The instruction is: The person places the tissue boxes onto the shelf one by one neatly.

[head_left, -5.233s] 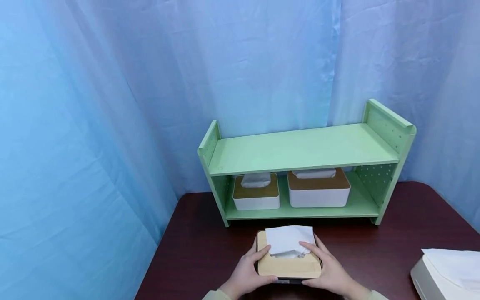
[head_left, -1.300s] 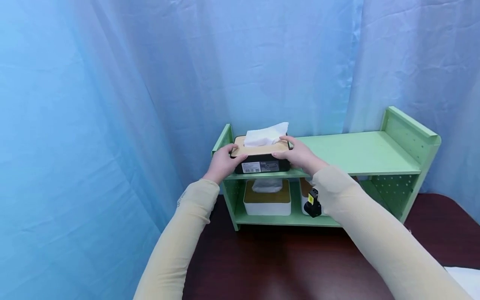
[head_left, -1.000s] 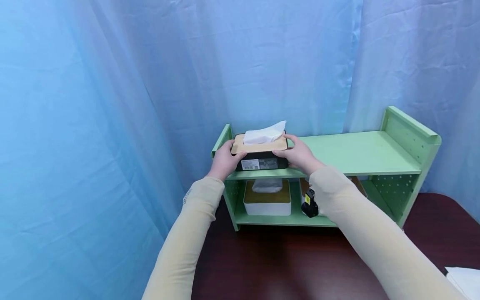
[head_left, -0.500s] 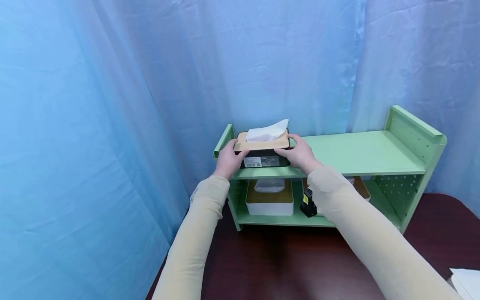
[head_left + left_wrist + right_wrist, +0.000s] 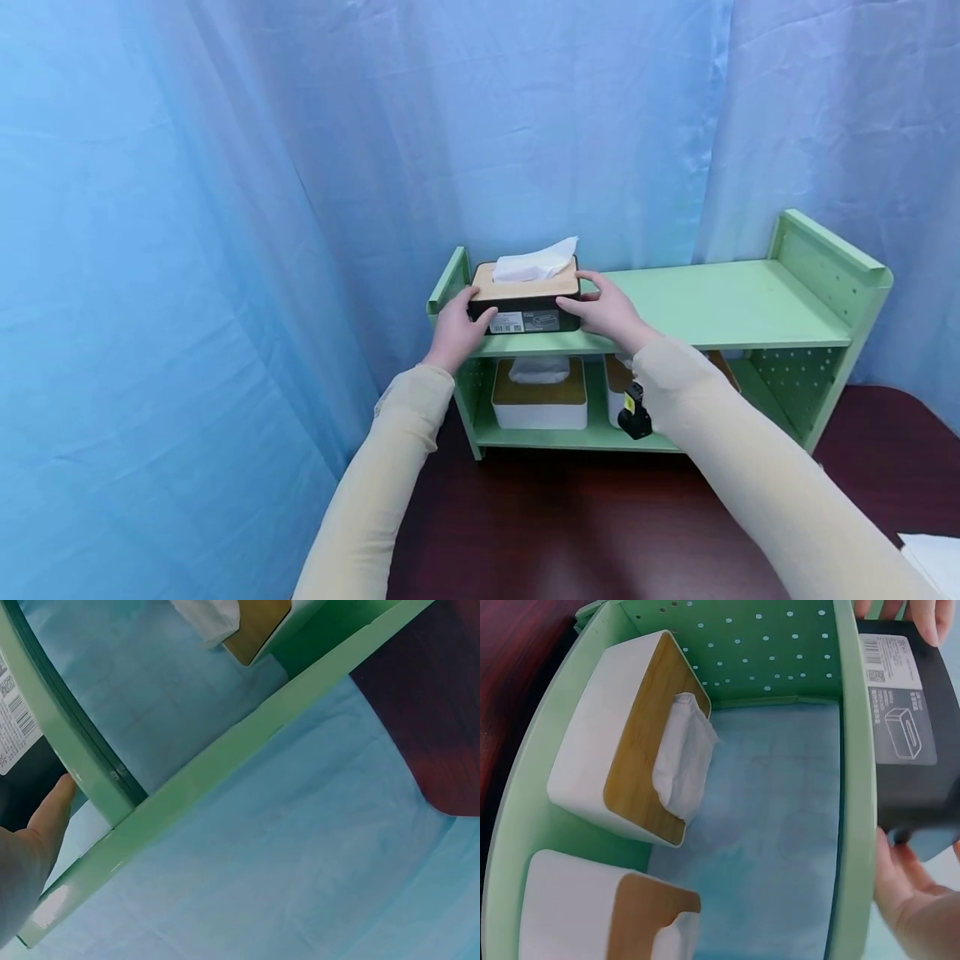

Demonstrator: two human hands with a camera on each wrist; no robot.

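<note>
A black tissue box [image 5: 525, 292] with a light wooden lid sits at the left end of the green rack's upper shelf [image 5: 697, 304]. White tissue sticks up from its slot, and a printed label marks its front. My left hand [image 5: 454, 329] holds the box's left end, thumb at the front face. At the other end is my right hand [image 5: 609, 312], its thumb at the front corner and fingers along the side. The right wrist view shows the black box [image 5: 907, 787] close up, with my right hand [image 5: 915, 896] at its near end.
On the lower shelf stand a smaller white tissue box [image 5: 538, 412] with a brown lid and a larger one [image 5: 615, 735], partly behind my right sleeve in the head view. The dark red table [image 5: 555, 517] carries the rack. White tissue [image 5: 933, 558] shows at the right edge.
Both hands have carried the black tissue box from the table up onto the upper shelf's left end. In the last half second, the hands draw slightly back while the box stays nearly still.
</note>
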